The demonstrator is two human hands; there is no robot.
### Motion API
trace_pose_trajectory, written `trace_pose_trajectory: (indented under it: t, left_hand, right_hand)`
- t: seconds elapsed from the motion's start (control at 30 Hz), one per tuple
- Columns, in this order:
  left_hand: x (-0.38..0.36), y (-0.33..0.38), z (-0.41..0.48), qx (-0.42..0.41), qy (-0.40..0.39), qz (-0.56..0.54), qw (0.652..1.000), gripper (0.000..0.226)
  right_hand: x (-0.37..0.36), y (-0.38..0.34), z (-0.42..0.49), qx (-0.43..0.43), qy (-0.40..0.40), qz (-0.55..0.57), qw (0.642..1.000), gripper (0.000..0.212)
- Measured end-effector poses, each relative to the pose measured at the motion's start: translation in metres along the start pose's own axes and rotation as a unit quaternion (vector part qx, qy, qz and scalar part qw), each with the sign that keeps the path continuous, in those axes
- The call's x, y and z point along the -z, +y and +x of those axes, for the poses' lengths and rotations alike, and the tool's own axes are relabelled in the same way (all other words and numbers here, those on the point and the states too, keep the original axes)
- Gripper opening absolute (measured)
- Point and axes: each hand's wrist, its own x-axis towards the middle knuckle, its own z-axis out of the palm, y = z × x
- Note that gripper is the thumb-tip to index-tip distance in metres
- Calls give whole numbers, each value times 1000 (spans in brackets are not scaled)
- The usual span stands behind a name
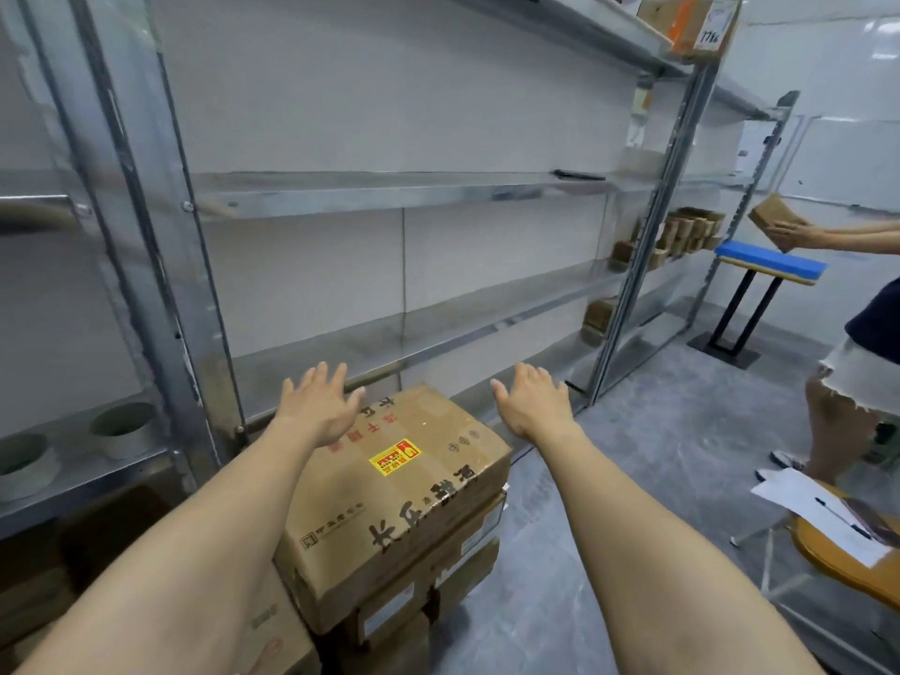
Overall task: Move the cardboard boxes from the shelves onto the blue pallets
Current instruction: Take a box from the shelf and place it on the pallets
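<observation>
1. Left hand (319, 406) – flat, fingers spread, gripping nothing. It hovers over the far left corner of the top cardboard box (404, 484); cannot tell if it touches.
2. Right hand (533, 404) – also spread and empty, just past the box's right edge and apart from it.
3. The box has a yellow sticker (394, 457) on its lid and sits on a stack of boxes (438, 591) in front of the metal shelves (389, 192). What is under the stack is hidden.
4. Far shelf bay: a row of small boxes (686, 231). One carton (691, 24) is on the top shelf.
5. Right edge: a second person (837, 406) holds a small parcel (777, 221) above a blue slab (769, 258) on a black-legged stand.
6. Papers (818, 509) lie on an orange seat (852, 567) at near right.
</observation>
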Motion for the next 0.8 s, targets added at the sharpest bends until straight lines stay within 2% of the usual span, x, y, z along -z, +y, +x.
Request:
trace_pose_trajectory:
  t: [0.37, 0.6, 0.8]
  left_hand:
    - [-10, -12, 92, 105, -6, -12, 994, 63]
    - [-34, -30, 85, 197, -21, -20, 980, 62]
    - [-74, -22, 48, 315, -47, -51, 947, 61]
  right_hand:
    - [-39, -28, 139, 102, -48, 0, 994, 57]
    - [-68, -47, 179, 185, -88, 9, 979, 58]
    - [-105, -33, 194, 264, -137, 3, 955, 60]
